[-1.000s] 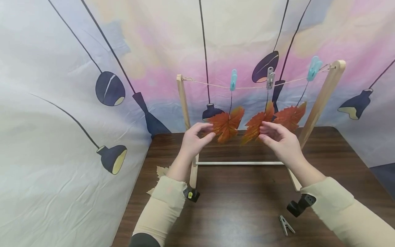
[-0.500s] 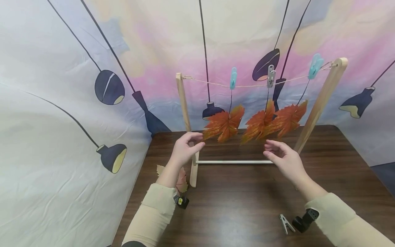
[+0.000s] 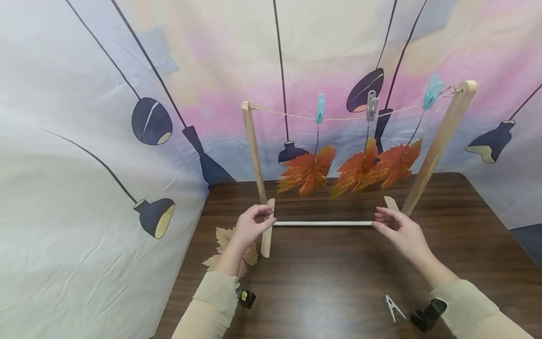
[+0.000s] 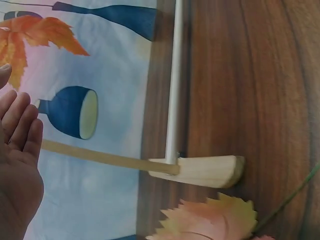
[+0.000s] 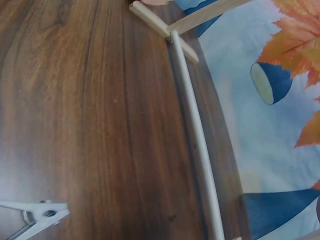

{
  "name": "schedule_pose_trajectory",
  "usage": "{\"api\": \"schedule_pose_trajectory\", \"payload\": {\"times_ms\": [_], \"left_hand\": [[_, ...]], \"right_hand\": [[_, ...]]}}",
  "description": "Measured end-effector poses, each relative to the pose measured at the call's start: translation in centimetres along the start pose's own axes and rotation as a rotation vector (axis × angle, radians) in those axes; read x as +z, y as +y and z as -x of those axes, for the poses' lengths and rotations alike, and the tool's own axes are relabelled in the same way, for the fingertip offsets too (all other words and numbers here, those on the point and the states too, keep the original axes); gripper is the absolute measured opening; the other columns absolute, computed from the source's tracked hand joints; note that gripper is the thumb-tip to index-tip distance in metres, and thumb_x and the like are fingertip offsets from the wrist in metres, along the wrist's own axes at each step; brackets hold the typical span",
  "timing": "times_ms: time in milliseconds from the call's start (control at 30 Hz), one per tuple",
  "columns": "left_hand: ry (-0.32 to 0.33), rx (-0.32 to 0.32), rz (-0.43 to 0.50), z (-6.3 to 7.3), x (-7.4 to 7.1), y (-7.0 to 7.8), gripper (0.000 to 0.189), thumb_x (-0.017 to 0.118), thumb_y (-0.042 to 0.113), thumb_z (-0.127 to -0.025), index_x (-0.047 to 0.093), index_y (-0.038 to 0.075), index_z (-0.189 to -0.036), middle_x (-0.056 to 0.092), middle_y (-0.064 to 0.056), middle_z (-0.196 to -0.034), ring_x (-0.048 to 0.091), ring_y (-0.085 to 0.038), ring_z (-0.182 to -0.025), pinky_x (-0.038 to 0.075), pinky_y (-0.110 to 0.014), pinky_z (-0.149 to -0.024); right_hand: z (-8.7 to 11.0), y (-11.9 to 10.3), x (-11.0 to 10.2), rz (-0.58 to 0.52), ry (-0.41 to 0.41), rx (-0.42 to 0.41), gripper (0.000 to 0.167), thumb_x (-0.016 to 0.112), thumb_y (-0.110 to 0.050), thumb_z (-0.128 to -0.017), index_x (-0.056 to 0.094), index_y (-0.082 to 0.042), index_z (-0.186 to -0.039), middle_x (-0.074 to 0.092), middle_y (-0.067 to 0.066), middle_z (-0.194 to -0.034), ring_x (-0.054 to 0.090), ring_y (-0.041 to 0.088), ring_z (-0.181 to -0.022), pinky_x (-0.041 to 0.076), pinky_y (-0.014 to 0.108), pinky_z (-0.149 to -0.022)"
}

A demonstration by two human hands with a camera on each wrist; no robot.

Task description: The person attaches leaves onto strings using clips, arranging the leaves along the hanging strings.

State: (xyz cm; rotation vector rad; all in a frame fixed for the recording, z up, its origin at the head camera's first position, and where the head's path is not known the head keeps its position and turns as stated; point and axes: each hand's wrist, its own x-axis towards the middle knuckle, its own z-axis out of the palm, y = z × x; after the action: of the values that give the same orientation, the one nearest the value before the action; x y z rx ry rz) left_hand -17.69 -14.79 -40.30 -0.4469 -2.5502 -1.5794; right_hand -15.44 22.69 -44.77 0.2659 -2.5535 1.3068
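Note:
My left hand (image 3: 250, 228), fingers loosely bent and holding nothing, overlaps the left foot of a wooden stand (image 3: 255, 155) in the head view. In the left wrist view, this hand (image 4: 20, 165) appears apart from that foot (image 4: 210, 170). My right hand (image 3: 402, 233), also holding nothing, hovers near the right end of the stand's white rod (image 3: 323, 223). Above the hands, three orange maple leaves (image 3: 308, 172) hang by their stems from a string (image 3: 292, 115). Two blue clothespins (image 3: 320, 108) and a grey clothespin (image 3: 371, 106) clip them there.
A pale pink and yellow leaf (image 3: 250, 256) lies on the brown wooden table (image 3: 326, 282), partly behind the left forearm. One light grey clothespin (image 3: 394, 308) rests on the table near the right wrist camera. Behind the stand hangs a cloth (image 3: 203, 56) printed with lamps.
Both hands have moved away from the hanging leaves, down toward the rod and outward. The leaves stay clipped on the string, and more of the loose leaf shows by the left forearm.

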Motion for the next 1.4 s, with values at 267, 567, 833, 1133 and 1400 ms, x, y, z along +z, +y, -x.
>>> {"api": "schedule_pose_trajectory", "payload": {"times_ms": [267, 567, 833, 1133, 1400], "left_hand": [[0.031, -0.057, -0.052, 0.5, 0.5, -5.4, 0.029, 0.074, 0.005, -0.079, 0.066, 0.000, -0.107, 0.065, -0.010, -0.102, 0.061, -0.027, -0.097, 0.049, -0.040, -0.085], [-0.051, -0.163, 0.059, 1.6, -0.3, -8.3, 0.034, 0.072, 0.006, -0.082, 0.063, -0.001, -0.114, 0.062, -0.015, -0.112, 0.058, -0.031, -0.107, 0.047, -0.042, -0.091], [-0.044, -0.161, 0.017, 1.8, 0.0, -9.7, 0.036, 0.074, 0.010, -0.081, 0.063, 0.000, -0.114, 0.063, -0.015, -0.112, 0.059, -0.033, -0.107, 0.046, -0.045, -0.092], [-0.048, -0.207, -0.069, 2.8, -0.6, -10.7, 0.040, 0.073, 0.010, -0.081, 0.061, 0.001, -0.118, 0.060, -0.017, -0.119, 0.052, -0.034, -0.115, 0.040, -0.050, -0.096], [-0.048, -0.273, -0.108, 4.6, -1.8, -12.4, 0.042, 0.073, 0.011, -0.081, 0.059, 0.000, -0.119, 0.060, -0.014, -0.118, 0.053, -0.034, -0.113, 0.044, -0.047, -0.093]], "right_hand": [[1.1, 1.8, 0.1, 0.037, -0.003, -0.009, 0.042, 0.071, -0.017, -0.085, 0.058, 0.002, -0.120, 0.066, 0.014, -0.101, 0.054, -0.010, -0.082, 0.042, 0.007, -0.071], [2.3, 3.4, 0.4, 0.203, -0.059, -0.066, 0.044, 0.076, -0.021, -0.079, 0.061, -0.004, -0.117, 0.066, 0.006, -0.103, 0.060, 0.011, -0.088, 0.050, 0.025, -0.073], [3.1, 4.4, 0.7, 0.197, -0.104, -0.035, 0.045, 0.075, -0.022, -0.081, 0.060, -0.001, -0.118, 0.065, 0.014, -0.108, 0.064, 0.026, -0.087, 0.052, 0.039, -0.072], [4.5, 5.8, 1.7, 0.241, -0.179, -0.070, 0.047, 0.073, -0.025, -0.082, 0.060, 0.000, -0.119, 0.063, 0.016, -0.112, 0.059, 0.034, -0.099, 0.047, 0.050, -0.080], [5.5, 6.9, 1.9, 0.300, -0.222, -0.104, 0.046, 0.076, -0.023, -0.079, 0.062, -0.001, -0.116, 0.063, 0.017, -0.112, 0.055, 0.037, -0.103, 0.044, 0.054, -0.082]]}}
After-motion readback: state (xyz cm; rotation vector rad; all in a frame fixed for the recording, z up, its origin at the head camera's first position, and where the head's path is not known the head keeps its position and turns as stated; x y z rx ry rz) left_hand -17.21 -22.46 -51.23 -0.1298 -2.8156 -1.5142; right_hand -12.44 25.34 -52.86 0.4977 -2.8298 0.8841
